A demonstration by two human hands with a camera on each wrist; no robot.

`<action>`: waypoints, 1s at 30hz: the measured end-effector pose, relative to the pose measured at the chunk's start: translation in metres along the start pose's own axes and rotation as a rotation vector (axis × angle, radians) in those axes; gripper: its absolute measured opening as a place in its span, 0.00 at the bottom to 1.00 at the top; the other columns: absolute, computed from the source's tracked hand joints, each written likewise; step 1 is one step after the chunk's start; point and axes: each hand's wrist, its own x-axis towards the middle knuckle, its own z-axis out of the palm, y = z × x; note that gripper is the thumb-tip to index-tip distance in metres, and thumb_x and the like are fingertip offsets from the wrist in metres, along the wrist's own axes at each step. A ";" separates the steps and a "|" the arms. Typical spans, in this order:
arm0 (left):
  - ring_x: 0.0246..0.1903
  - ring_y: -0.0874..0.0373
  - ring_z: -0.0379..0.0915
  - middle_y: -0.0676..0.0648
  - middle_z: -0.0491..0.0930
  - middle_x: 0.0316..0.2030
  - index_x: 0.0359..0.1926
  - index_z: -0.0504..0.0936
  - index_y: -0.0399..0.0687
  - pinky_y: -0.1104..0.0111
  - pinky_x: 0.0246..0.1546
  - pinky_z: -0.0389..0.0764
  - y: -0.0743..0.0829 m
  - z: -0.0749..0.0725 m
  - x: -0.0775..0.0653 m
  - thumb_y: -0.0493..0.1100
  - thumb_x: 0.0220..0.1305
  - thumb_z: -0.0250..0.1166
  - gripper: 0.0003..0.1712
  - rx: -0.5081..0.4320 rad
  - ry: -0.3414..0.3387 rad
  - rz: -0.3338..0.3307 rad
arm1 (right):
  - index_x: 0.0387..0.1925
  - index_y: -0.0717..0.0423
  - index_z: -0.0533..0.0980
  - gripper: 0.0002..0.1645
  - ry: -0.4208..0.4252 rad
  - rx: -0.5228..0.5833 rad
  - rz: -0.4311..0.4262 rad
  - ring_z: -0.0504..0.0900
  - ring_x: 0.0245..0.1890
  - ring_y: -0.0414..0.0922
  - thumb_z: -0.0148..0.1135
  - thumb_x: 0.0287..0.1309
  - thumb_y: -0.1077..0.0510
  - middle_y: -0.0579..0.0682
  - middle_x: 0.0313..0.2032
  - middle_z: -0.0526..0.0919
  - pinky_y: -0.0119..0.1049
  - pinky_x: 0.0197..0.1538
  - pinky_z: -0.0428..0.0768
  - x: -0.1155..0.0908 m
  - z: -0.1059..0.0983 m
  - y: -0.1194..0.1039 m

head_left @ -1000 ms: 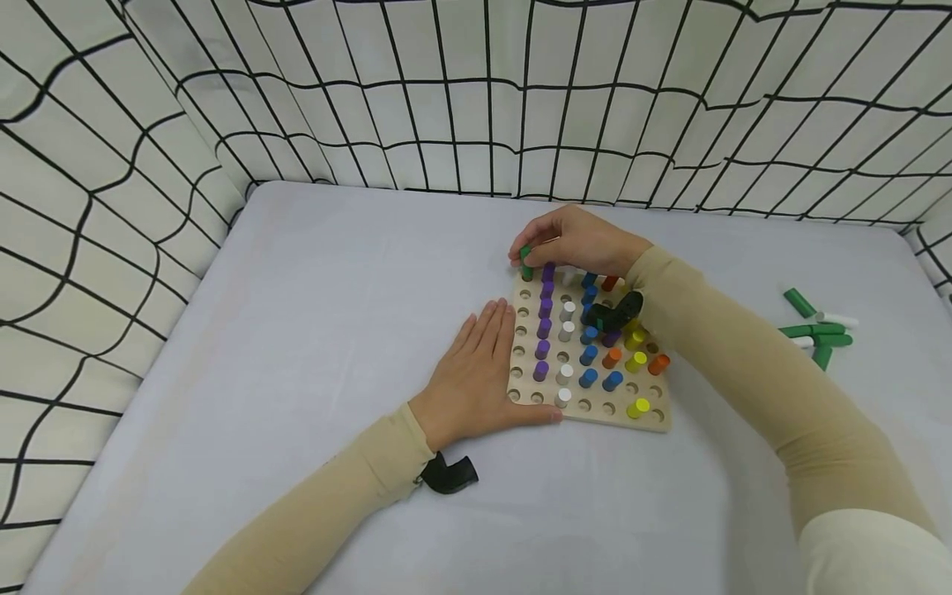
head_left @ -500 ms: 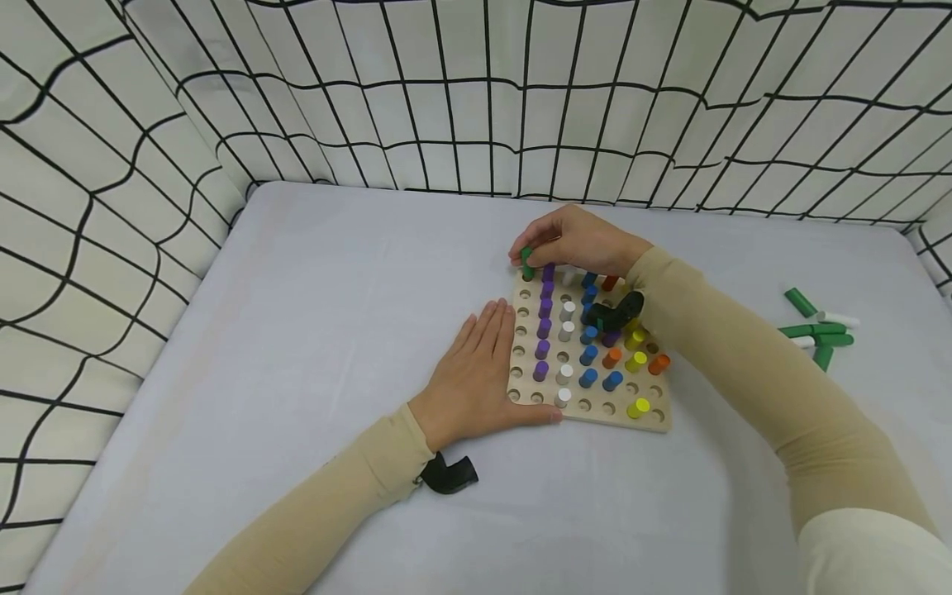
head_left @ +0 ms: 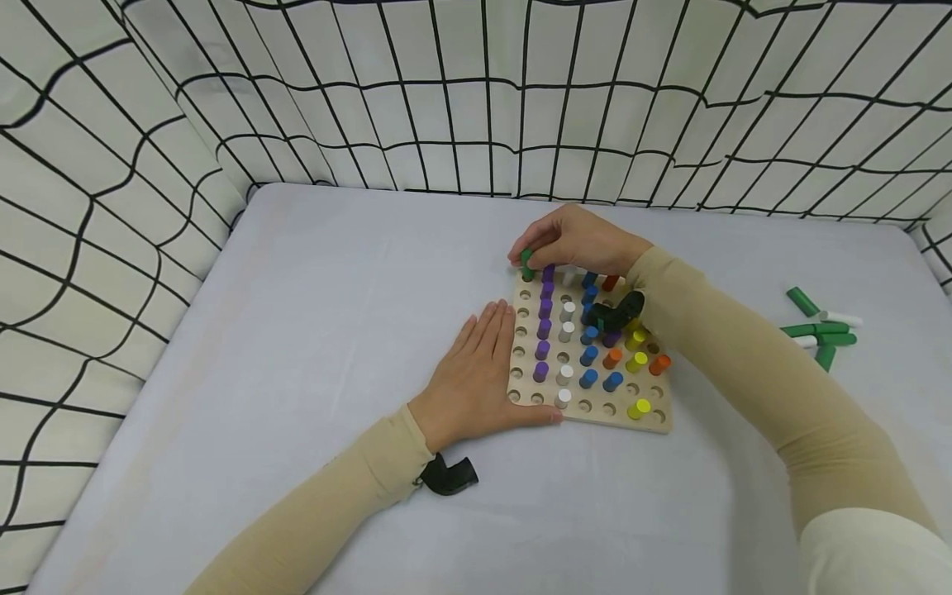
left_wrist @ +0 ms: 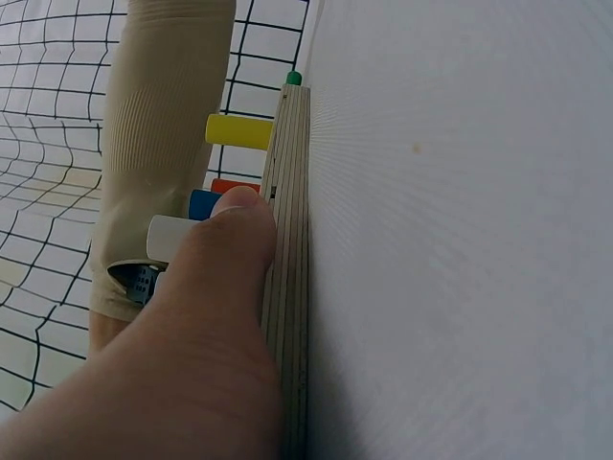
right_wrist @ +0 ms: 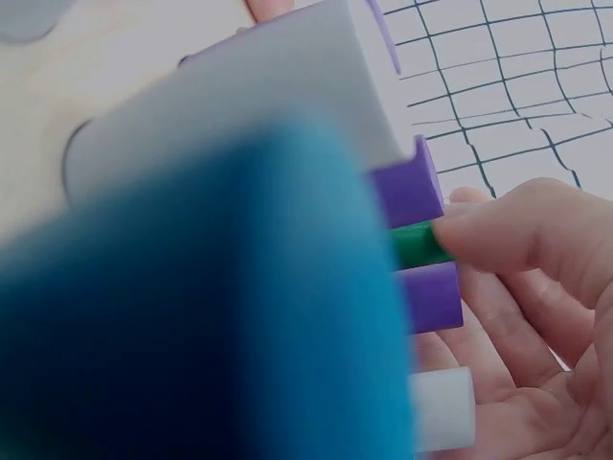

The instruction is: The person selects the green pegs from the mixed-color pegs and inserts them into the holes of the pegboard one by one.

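Note:
A wooden pegboard [head_left: 523, 332] with rows of round holes lies on the white table, bearing purple, white, blue, orange, red and yellow pegs. At its far left corner my right hand [head_left: 576, 240] pinches a green peg [head_left: 527, 264] between thumb and fingers, the peg upright at the corner hole. The right wrist view shows the thumb on the green peg [right_wrist: 421, 245] beside purple pegs [right_wrist: 433, 297], with a blurred blue peg [right_wrist: 316, 287] close to the camera. My left hand [head_left: 476, 380] rests flat along the board's left side, its thumb [left_wrist: 225, 240] stretched along the near edge.
Several loose green and white pegs [head_left: 821, 329] lie in a heap on the table to the right of the board. A black grid-patterned white curtain [head_left: 446, 107] stands behind and to the left of the table [head_left: 335, 289].
The green peg sits slightly lower at the corner hole than before, with the right hand still on it. The left hand and the board stay in place.

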 end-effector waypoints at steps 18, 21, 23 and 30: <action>0.85 0.46 0.31 0.37 0.36 0.84 0.82 0.35 0.36 0.52 0.85 0.42 0.000 0.000 0.000 0.89 0.50 0.56 0.82 0.002 0.011 0.006 | 0.52 0.50 0.87 0.15 -0.031 0.005 0.033 0.85 0.48 0.45 0.68 0.64 0.61 0.48 0.53 0.90 0.38 0.63 0.79 -0.002 0.002 -0.002; 0.85 0.45 0.31 0.37 0.36 0.84 0.82 0.35 0.36 0.52 0.85 0.42 0.000 0.000 -0.001 0.89 0.50 0.57 0.82 -0.002 0.009 0.003 | 0.52 0.50 0.87 0.15 -0.034 0.000 0.030 0.85 0.48 0.45 0.68 0.64 0.61 0.48 0.53 0.90 0.39 0.63 0.79 -0.002 0.001 -0.002; 0.85 0.46 0.30 0.37 0.36 0.84 0.82 0.35 0.36 0.52 0.85 0.42 0.000 -0.001 -0.001 0.89 0.50 0.57 0.82 -0.005 0.007 0.002 | 0.53 0.49 0.86 0.15 -0.036 -0.006 0.019 0.85 0.50 0.44 0.67 0.66 0.58 0.47 0.54 0.90 0.40 0.65 0.79 -0.002 0.001 -0.002; 0.85 0.46 0.29 0.38 0.35 0.84 0.82 0.34 0.36 0.52 0.85 0.41 0.000 -0.001 -0.001 0.89 0.50 0.57 0.82 -0.013 0.006 0.003 | 0.56 0.49 0.83 0.16 -0.035 0.054 -0.018 0.85 0.58 0.42 0.61 0.73 0.49 0.45 0.56 0.88 0.43 0.72 0.78 -0.003 0.000 0.001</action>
